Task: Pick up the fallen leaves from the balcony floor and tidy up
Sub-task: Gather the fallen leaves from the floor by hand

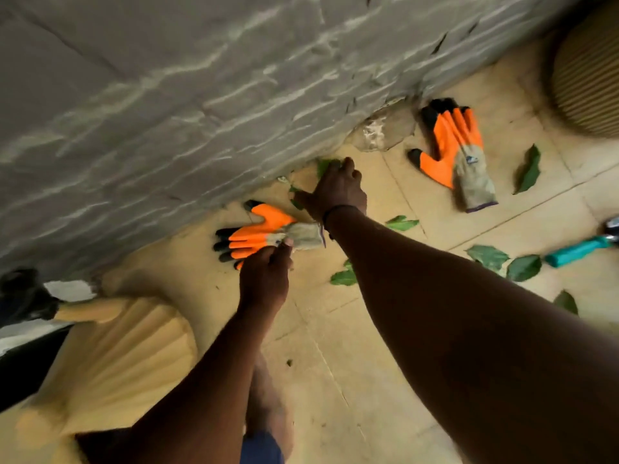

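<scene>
Fallen leaves, green, lying flat and scattered on the beige tiled balcony floor (351, 380): one (323, 167) lying at the wall's foot, one (402, 223) mid-floor, one (343, 277) nearer, a pair (487, 257) touching to the right, one (529, 170) lying farther right.

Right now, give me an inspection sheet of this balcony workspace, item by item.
Surface: beige tiled floor, dusty.
Job's things: green leaves scattered on the tiles, a pair near the teal-handled tool, one by the far glove.
Clutter: near glove; ribbed pot.
Hands: left hand pinches the near glove's cuff; right hand curls round leaves at the wall's foot.
Cables: nothing seen.
Surroundings: grey stone wall, chipped at its base.
</scene>
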